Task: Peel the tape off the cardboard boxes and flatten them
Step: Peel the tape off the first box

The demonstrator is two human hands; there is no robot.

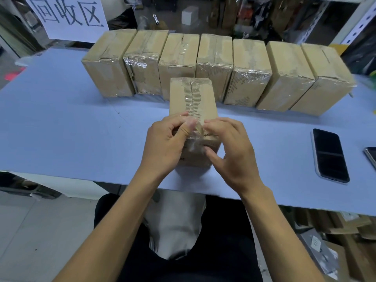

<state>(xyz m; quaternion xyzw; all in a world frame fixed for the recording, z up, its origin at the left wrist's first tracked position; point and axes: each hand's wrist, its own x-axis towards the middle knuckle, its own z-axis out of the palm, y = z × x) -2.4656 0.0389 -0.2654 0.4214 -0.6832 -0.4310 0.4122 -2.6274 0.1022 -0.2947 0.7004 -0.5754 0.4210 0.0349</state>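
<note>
At the centre of the frame the left hand (pixel 165 144) pinches a lifted flap of clear tape (pixel 197 130) between thumb and curled fingers, at the near top edge of a cardboard box (pixel 192 98). The right hand (pixel 230 147) rests on the same edge just beside it, its fingers curled over the box top and its thumb pressed against the near face; whether it also holds the tape cannot be told. The box stands on a light blue table (pixel 61 123), with torn strips down its top seam. Behind it, across the upper half of the frame, a row of seven taped boxes (pixel 250 78) stands side by side. At the right edge lies a dark phone (pixel 329 155), with part of a second phone (pixel 371 157) beyond it. A white sign (pixel 67 17) with handwritten characters stands at the upper left.
</note>
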